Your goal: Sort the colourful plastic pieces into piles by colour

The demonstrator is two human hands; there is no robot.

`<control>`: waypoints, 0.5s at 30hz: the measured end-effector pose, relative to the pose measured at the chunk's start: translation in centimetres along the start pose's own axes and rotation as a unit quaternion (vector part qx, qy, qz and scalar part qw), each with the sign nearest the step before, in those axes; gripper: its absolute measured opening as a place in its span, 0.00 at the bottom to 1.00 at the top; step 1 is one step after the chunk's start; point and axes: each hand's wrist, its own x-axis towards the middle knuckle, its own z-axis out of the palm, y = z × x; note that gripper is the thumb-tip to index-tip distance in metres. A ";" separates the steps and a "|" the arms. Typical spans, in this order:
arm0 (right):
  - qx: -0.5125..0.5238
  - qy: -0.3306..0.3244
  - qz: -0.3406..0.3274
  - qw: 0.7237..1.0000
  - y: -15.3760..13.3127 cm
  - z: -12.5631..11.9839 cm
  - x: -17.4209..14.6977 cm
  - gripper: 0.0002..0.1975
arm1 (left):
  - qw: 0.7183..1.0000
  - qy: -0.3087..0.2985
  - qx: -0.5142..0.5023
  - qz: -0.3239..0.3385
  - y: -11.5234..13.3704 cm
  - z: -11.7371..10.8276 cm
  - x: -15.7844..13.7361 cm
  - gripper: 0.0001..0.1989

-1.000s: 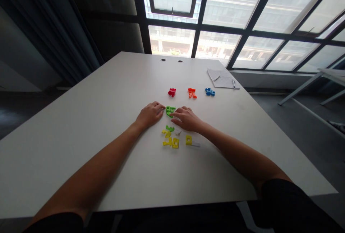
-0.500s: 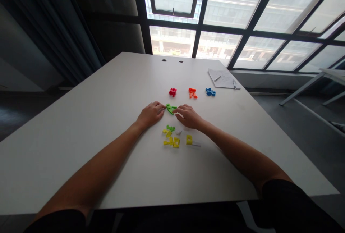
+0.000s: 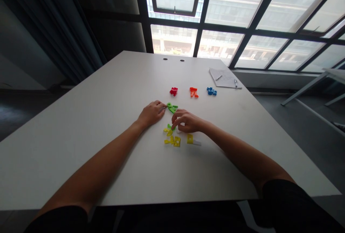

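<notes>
On the table, my left hand [image 3: 152,113] lies with its fingers loosely stretched out, the tips at the edge of a cluster of green plastic pieces [image 3: 171,108]. My right hand [image 3: 188,121] is bent over a smaller loose green piece [image 3: 169,126], fingers curved and apart, one fingertip at or just over it. Whether it touches that piece cannot be made out. Just nearer to me lie a yellow piece [image 3: 169,132], a yellow pair with a square frame [image 3: 177,141], and a yellow block [image 3: 190,139] beside a clear strip [image 3: 197,142]. A small whitish piece is mostly hidden by my right hand.
Farther back sit clusters of red pieces [image 3: 174,91], orange pieces [image 3: 193,92] and blue pieces [image 3: 211,91]. Paper sheets [image 3: 225,78] with pens lie at the white table's [image 3: 134,179] far right. Windows stand beyond the far edge, a dark curtain [image 3: 51,24] to the left.
My right hand has left the green cluster and moved toward me, down to the loose green piece, its fingers curling. My left hand stays by the cluster.
</notes>
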 end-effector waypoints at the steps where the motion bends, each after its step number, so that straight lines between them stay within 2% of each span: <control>1: -0.001 -0.004 0.000 1.000 0.0 -0.1 0.0 0.16 | 1.000 0.000 0.000 0.000 0.0 0.0 0.0 0.16; 6: -0.024 -0.003 0.009 1.000 0.4 0.0 -0.1 0.16 | 1.000 0.003 0.003 0.001 -0.1 0.0 0.1 0.16; 15: -0.113 0.024 0.081 0.990 1.4 0.3 -0.5 0.17 | 1.000 -0.002 0.003 -0.002 -0.1 0.0 0.0 0.16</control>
